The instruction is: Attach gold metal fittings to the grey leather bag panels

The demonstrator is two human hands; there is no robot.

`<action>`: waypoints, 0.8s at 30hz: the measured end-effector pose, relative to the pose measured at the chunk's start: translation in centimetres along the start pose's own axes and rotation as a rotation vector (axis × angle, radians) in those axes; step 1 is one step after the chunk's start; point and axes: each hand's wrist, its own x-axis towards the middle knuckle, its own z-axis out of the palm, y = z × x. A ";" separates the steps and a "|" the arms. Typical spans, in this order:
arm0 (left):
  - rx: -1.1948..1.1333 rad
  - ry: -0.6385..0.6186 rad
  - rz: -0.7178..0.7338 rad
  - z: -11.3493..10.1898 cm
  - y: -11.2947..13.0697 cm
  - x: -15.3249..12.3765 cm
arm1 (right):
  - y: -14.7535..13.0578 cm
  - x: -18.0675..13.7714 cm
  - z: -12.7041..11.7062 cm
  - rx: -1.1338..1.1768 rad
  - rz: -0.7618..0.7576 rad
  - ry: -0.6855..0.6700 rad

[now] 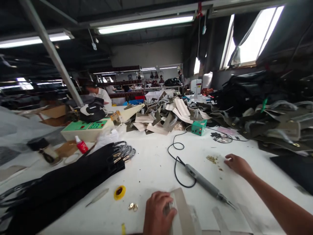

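Left hand [156, 213] low centre, fingers curled down, pressing on a flat grey-beige strip of stiff fabric or leather [182, 212] that lies on the white worktable [151, 163]; fingertips sit on the strip's left edge, a pinch rather than a full fist. Right hand [238, 164] reaches out to the right, fingers loosely bent and narrow, tips touching the table just beside a small scatter of tiny brass-coloured bits [213, 160]; it holds nothing that can be seen.

Between the hands lies a slim grey metal pen-shaped tool [206, 184], pointed tip toward the near right, with a thin black cord [176, 153] looping back to a small teal box-shaped unit [198, 127].

Near the left hand: two small shiny gold metal rings [133, 206] and a yellow round tape roll with dark centre [119, 192], lying flat. A long stack of black matte straps with silver metal hardware [73, 176] lies across the left side. Behind it a red plastic bottle with white cap [81, 144] and a pale green flat control box with red buttons [86, 129]; its labels are too small to read. Mid-table is a heap of beige and olive cut pieces [166, 116], flat and angular. A person in a white top [99, 93] stands far back.
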 end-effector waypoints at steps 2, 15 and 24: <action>0.029 0.002 0.019 0.0 -0.3 0.1 | -0.5 0.3 0.0 -0.016 0.018 -0.006; 0.100 -0.079 0.065 -0.3 -1.1 0.7 | -1.5 -0.8 -1.4 0.010 0.127 -0.128; 0.160 -0.041 0.122 -0.4 -2.3 1.0 | -3.1 -0.2 -4.2 0.071 0.200 -0.096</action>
